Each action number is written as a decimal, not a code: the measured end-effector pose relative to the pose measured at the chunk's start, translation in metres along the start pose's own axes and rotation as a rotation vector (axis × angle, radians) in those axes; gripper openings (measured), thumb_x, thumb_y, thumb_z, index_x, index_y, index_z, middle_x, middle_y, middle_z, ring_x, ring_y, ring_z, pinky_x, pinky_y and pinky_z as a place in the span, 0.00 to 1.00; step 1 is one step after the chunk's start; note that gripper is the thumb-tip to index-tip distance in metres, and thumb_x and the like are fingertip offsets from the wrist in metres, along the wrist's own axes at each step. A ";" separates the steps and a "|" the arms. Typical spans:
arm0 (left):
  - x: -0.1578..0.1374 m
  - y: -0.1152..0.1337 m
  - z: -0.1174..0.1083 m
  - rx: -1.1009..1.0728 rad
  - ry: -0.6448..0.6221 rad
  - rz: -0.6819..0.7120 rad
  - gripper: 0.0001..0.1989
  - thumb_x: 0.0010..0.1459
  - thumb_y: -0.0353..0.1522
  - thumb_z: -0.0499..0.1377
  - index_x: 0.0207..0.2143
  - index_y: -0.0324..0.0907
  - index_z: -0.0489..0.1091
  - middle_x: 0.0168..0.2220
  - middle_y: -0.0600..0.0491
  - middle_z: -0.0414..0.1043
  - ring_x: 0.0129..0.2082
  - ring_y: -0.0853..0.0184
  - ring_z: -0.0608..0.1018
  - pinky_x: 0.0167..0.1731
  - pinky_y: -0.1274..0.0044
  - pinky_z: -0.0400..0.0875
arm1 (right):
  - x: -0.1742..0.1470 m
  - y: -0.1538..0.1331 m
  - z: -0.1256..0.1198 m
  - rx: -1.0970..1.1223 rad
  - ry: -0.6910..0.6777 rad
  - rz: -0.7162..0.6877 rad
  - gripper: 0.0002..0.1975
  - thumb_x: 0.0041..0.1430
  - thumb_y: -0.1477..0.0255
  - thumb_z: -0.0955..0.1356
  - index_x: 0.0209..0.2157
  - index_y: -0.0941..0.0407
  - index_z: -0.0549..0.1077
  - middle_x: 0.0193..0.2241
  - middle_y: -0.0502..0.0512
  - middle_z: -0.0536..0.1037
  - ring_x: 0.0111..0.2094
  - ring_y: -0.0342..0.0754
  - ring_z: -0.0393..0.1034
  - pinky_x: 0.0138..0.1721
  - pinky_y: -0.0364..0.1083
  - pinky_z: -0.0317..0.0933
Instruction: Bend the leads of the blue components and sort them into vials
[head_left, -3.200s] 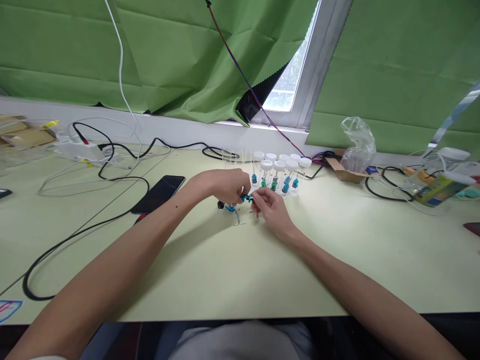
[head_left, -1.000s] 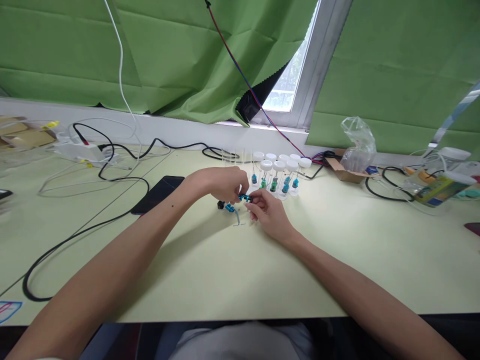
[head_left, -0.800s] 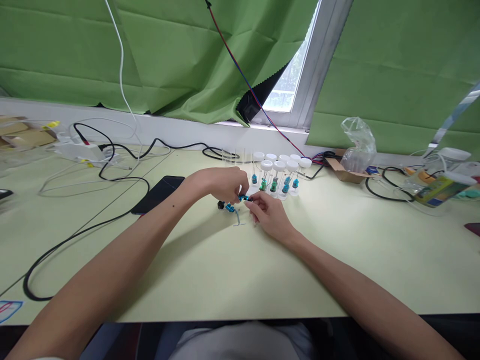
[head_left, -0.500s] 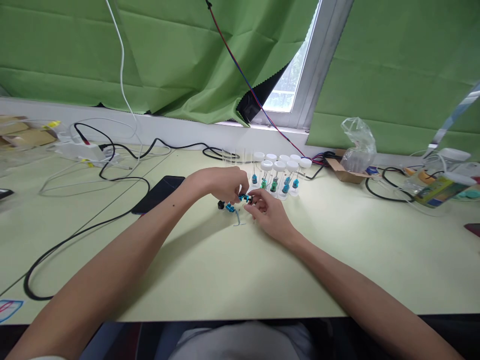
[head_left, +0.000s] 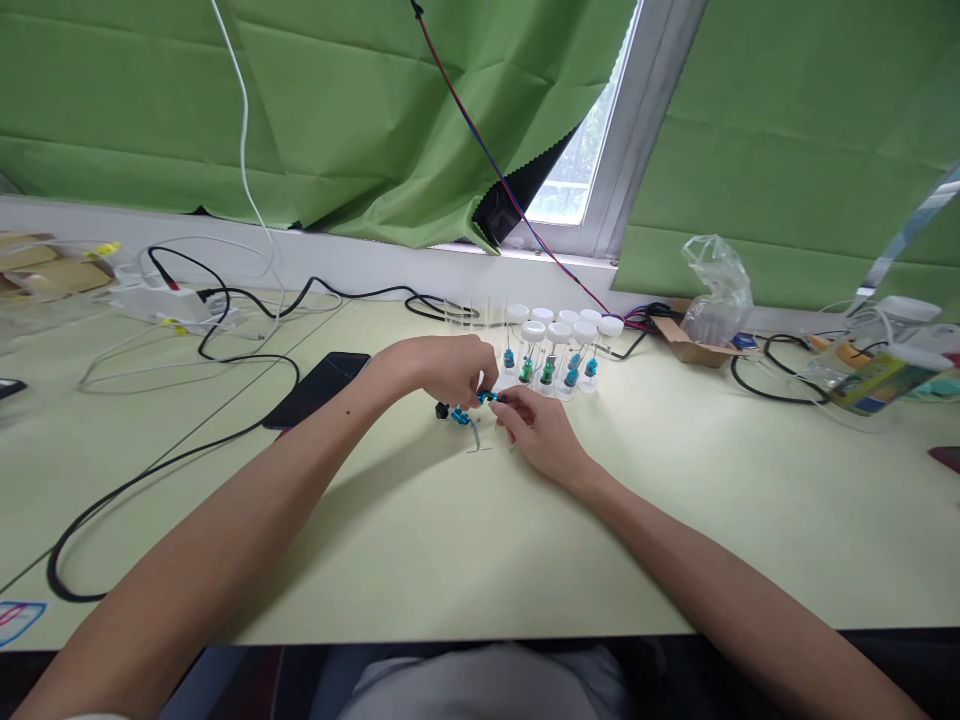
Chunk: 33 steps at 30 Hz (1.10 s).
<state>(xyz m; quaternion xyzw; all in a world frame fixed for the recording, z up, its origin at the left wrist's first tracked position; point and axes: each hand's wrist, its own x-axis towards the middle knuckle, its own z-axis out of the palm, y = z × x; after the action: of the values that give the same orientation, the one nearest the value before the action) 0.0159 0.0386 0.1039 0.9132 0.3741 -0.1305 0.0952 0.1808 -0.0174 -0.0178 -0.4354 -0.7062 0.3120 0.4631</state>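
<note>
Small blue part point(head_left: 487, 397) pinched between both hands, just above the table point(head_left: 465, 540), centre of scene, a bit near of the vial cluster. Too small to tell exact shape. Left hand point(head_left: 439, 368) curled over it from the left, fingers closed, tips gripping the part's left end. Right hand point(head_left: 536, 430) coming in from the right and near side, fingers bent, thumb and forefinger closed on the part's right end. Fingertips of both hands almost touching.

Just below the left hand, on the table: second blue piece point(head_left: 459, 415) with a small black knob point(head_left: 442, 409) at its left. Just near of that, a bent metal hex key point(head_left: 475, 437) lying flat.

Right behind the hands: cluster of clear vials point(head_left: 559, 352) with white caps, upright, blue and green bits inside, packed touching each other.

Left of the left forearm: black phone point(head_left: 316, 388) lying flat, screen dark. Black cable point(head_left: 150, 470) looping across the left of the table. White power strip point(head_left: 161, 300) far left by the wall.

Far right: open cardboard box point(head_left: 686, 345) with crumpled clear plastic bag point(head_left: 716, 285) on it, more cables beyond.

Green curtain point(head_left: 300, 110) across the back, window frame point(head_left: 622, 150) showing through the gap, red-blue wire point(head_left: 495, 170) hanging down toward the vials.
</note>
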 end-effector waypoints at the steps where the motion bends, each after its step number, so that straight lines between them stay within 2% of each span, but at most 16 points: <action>1: 0.000 -0.001 0.000 -0.002 0.000 0.004 0.07 0.50 0.32 0.60 0.33 0.43 0.76 0.31 0.51 0.79 0.24 0.68 0.75 0.23 0.78 0.60 | 0.000 0.000 0.000 -0.004 0.000 -0.003 0.12 0.64 0.62 0.64 0.38 0.56 0.72 0.27 0.50 0.74 0.23 0.42 0.65 0.28 0.44 0.61; 5: 0.003 -0.004 0.002 -0.010 0.018 0.041 0.07 0.50 0.32 0.60 0.33 0.43 0.75 0.30 0.52 0.79 0.24 0.69 0.75 0.23 0.79 0.60 | 0.000 0.002 0.000 0.033 0.026 -0.043 0.14 0.60 0.63 0.68 0.45 0.55 0.70 0.33 0.52 0.75 0.25 0.43 0.67 0.28 0.44 0.64; 8: 0.004 -0.005 0.003 -0.018 0.018 0.043 0.06 0.50 0.32 0.61 0.33 0.43 0.75 0.30 0.52 0.79 0.24 0.69 0.75 0.23 0.79 0.60 | 0.000 0.005 0.001 0.071 0.032 -0.062 0.12 0.59 0.66 0.68 0.44 0.54 0.68 0.36 0.52 0.75 0.25 0.42 0.68 0.28 0.44 0.65; 17: 0.001 -0.002 0.001 0.002 0.013 0.027 0.05 0.50 0.32 0.60 0.31 0.43 0.74 0.30 0.52 0.79 0.24 0.68 0.75 0.21 0.79 0.60 | 0.000 0.004 0.000 0.053 0.017 -0.038 0.08 0.61 0.65 0.67 0.37 0.54 0.69 0.25 0.48 0.72 0.22 0.44 0.67 0.26 0.44 0.62; 22: -0.001 0.000 0.000 -0.004 -0.008 -0.001 0.06 0.50 0.32 0.60 0.32 0.43 0.74 0.31 0.51 0.79 0.23 0.68 0.75 0.21 0.78 0.60 | 0.000 0.002 0.000 0.018 -0.013 0.000 0.10 0.64 0.63 0.65 0.36 0.56 0.71 0.26 0.50 0.74 0.21 0.42 0.65 0.26 0.44 0.61; 28: 0.002 -0.003 0.002 -0.024 0.004 0.022 0.07 0.50 0.32 0.60 0.33 0.43 0.75 0.30 0.52 0.79 0.24 0.68 0.75 0.23 0.78 0.61 | 0.000 0.002 -0.001 -0.004 -0.006 -0.038 0.13 0.60 0.64 0.68 0.45 0.54 0.70 0.30 0.50 0.74 0.24 0.43 0.66 0.28 0.44 0.63; 30: 0.003 -0.003 0.002 -0.027 0.007 0.027 0.07 0.50 0.32 0.60 0.33 0.44 0.75 0.31 0.52 0.79 0.24 0.68 0.75 0.23 0.78 0.61 | 0.000 0.002 -0.001 0.019 -0.010 -0.053 0.12 0.60 0.65 0.68 0.44 0.54 0.69 0.31 0.50 0.74 0.24 0.43 0.66 0.28 0.44 0.64; 33: 0.002 -0.002 0.002 -0.032 0.004 0.017 0.07 0.50 0.32 0.61 0.33 0.44 0.76 0.31 0.51 0.79 0.24 0.68 0.75 0.23 0.78 0.60 | 0.000 0.004 0.000 0.021 -0.020 -0.049 0.09 0.61 0.65 0.67 0.41 0.54 0.70 0.27 0.49 0.73 0.23 0.44 0.66 0.27 0.45 0.63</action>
<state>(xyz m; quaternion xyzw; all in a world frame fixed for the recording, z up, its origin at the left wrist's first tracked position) 0.0157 0.0405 0.1018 0.9150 0.3685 -0.1218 0.1101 0.1823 -0.0156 -0.0207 -0.4100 -0.7178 0.3123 0.4681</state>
